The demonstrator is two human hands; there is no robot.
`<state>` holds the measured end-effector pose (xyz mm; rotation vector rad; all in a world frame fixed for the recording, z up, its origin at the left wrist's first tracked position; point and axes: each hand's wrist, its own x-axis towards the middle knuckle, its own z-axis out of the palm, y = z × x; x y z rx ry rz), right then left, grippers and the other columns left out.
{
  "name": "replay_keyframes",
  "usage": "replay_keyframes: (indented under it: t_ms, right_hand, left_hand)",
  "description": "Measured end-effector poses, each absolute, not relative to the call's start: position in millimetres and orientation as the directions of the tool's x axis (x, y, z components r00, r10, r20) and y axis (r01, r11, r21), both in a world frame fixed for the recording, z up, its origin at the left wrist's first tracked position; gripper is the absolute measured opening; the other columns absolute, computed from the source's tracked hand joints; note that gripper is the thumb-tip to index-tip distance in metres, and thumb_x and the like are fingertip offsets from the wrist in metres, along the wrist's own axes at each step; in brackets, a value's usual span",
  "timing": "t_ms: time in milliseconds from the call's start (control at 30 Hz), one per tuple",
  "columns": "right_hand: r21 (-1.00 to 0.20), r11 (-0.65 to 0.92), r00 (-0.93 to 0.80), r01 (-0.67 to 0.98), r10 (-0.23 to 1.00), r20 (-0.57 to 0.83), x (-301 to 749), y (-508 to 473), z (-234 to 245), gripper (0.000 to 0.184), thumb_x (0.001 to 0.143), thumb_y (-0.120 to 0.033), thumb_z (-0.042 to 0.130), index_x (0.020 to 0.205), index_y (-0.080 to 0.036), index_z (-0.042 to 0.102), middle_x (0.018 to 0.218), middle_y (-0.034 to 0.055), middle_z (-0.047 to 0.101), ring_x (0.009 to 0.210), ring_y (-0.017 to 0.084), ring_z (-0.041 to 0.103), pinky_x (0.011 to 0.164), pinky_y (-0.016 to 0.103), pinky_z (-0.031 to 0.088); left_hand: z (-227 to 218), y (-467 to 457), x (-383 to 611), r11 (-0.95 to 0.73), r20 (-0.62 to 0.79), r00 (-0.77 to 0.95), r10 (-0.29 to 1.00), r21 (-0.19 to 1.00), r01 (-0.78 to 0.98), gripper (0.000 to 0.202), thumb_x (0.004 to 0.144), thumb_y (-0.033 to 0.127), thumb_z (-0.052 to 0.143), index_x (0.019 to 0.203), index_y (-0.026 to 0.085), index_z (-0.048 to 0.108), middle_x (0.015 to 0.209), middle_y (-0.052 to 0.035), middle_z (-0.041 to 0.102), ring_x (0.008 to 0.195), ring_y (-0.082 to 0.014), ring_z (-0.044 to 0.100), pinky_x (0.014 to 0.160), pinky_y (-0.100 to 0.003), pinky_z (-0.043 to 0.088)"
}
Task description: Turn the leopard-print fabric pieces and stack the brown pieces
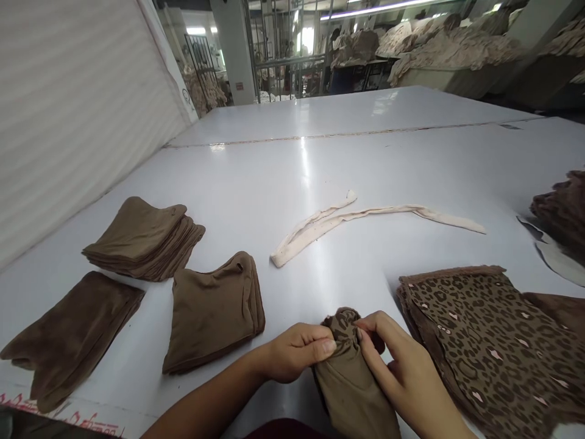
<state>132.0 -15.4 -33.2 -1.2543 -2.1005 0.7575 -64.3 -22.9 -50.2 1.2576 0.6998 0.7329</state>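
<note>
My left hand point(299, 350) and my right hand point(395, 360) are both closed on a brown fabric piece point(351, 378) at the table's near edge. Its top end shows a leopard print and is bunched between my fingertips. The plain brown part hangs down toward me. A stack of leopard-print fabric pieces point(493, 341) lies just right of my right hand.
Three stacks of plain brown cut pieces lie at the left: one far point(146, 238), one near the left edge point(68, 335), one nearest my hands point(214, 311). A cream fabric strip point(361, 216) lies mid-table. More brown fabric point(562, 207) sits at the right edge. The white table point(320, 158) stretches far back.
</note>
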Motion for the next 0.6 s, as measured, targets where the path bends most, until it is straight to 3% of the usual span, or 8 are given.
replay_keyframes:
  t_ms: [67,167,233,300,367,433,533,600]
  right_hand:
    - [-0.791,0.283,-0.393,0.542,0.918,0.058,131,-15,-32,0.012,0.094,-0.03,0.04,0.088,-0.024,0.047,0.074,-0.0015,0.052,0.064,0.012,0.052,0.046,0.02,0.039]
    - [-0.826,0.215,-0.421,0.521,0.907,-0.029,129,-15,-33,0.016,0.094,-0.035,0.039,0.085,-0.023,0.046,0.074,-0.0022,0.051,0.065,0.012,0.052,0.054,0.021,0.041]
    - [-0.831,0.231,-0.447,0.506,0.894,-0.024,128,-15,-37,0.024,0.094,-0.036,0.038,0.076,-0.022,0.045,0.07,-0.0024,0.049,0.064,0.012,0.05,0.056,0.022,0.041]
    - [-0.834,0.233,-0.442,0.5,0.897,-0.015,126,-15,-40,0.029,0.094,-0.036,0.037,0.07,-0.022,0.044,0.067,-0.0021,0.047,0.061,0.013,0.048,0.052,0.023,0.038]
    - [-0.85,0.2,-0.404,0.488,0.914,-0.016,123,-16,-41,0.03,0.094,-0.037,0.038,0.069,-0.021,0.044,0.066,-0.002,0.047,0.06,0.013,0.048,0.05,0.023,0.037]
    - [-0.871,0.158,-0.364,0.464,0.931,-0.026,121,-16,-41,0.031,0.093,-0.038,0.039,0.068,-0.021,0.046,0.064,-0.0021,0.048,0.06,0.014,0.048,0.053,0.023,0.039]
    - [-0.885,0.116,-0.356,0.452,0.932,-0.06,121,-17,-38,0.033,0.092,-0.041,0.04,0.067,-0.021,0.047,0.063,-0.0024,0.046,0.059,0.014,0.047,0.053,0.024,0.039]
    - [-0.883,0.131,-0.381,0.451,0.923,-0.058,124,-16,-36,0.033,0.092,-0.039,0.04,0.066,-0.021,0.046,0.062,-0.0023,0.045,0.058,0.013,0.046,0.05,0.023,0.038]
  left_hand:
    - [-52,-19,-67,0.177,-0.093,0.524,0.846,0.978,-0.111,0.042,0.087,0.051,0.042,0.064,0.018,0.034,0.063,0.0042,0.029,0.059,-0.0092,0.026,0.054,-0.024,0.024]
    - [-51,-16,-66,0.149,-0.117,0.479,0.87,0.988,-0.029,0.039,0.09,0.049,0.037,0.066,0.018,0.036,0.065,0.003,0.032,0.062,-0.0106,0.03,0.058,-0.025,0.029]
    - [-47,-19,-62,0.03,-0.092,0.358,0.929,0.984,0.175,0.033,0.092,0.042,0.032,0.07,0.017,0.039,0.068,0.0013,0.038,0.064,-0.0125,0.036,0.061,-0.027,0.033]
    - [-40,-24,-58,-0.172,0.084,0.195,0.977,0.852,0.494,0.026,0.092,0.034,0.033,0.075,0.017,0.044,0.074,-0.0023,0.047,0.071,-0.0162,0.042,0.068,-0.032,0.036]
    - [-34,-31,-52,-0.376,0.275,0.259,0.926,0.601,0.705,0.023,0.09,0.036,0.039,0.082,0.017,0.048,0.08,-0.0052,0.053,0.076,-0.0197,0.046,0.07,-0.035,0.037]
    - [-31,-35,-46,-0.503,0.267,0.427,0.864,0.427,0.752,0.028,0.087,0.043,0.046,0.085,0.016,0.051,0.082,-0.0061,0.056,0.075,-0.0213,0.048,0.066,-0.035,0.039]
    - [-34,-34,-40,-0.491,0.173,0.461,0.871,0.368,0.79,0.022,0.089,0.035,0.043,0.083,0.016,0.052,0.079,-0.0062,0.057,0.07,-0.0205,0.049,0.059,-0.032,0.038]
    - [-35,-30,-41,-0.486,0.173,0.461,0.87,0.448,0.75,0.02,0.09,0.023,0.036,0.075,0.018,0.048,0.075,-0.0053,0.055,0.067,-0.0183,0.048,0.058,-0.03,0.037]
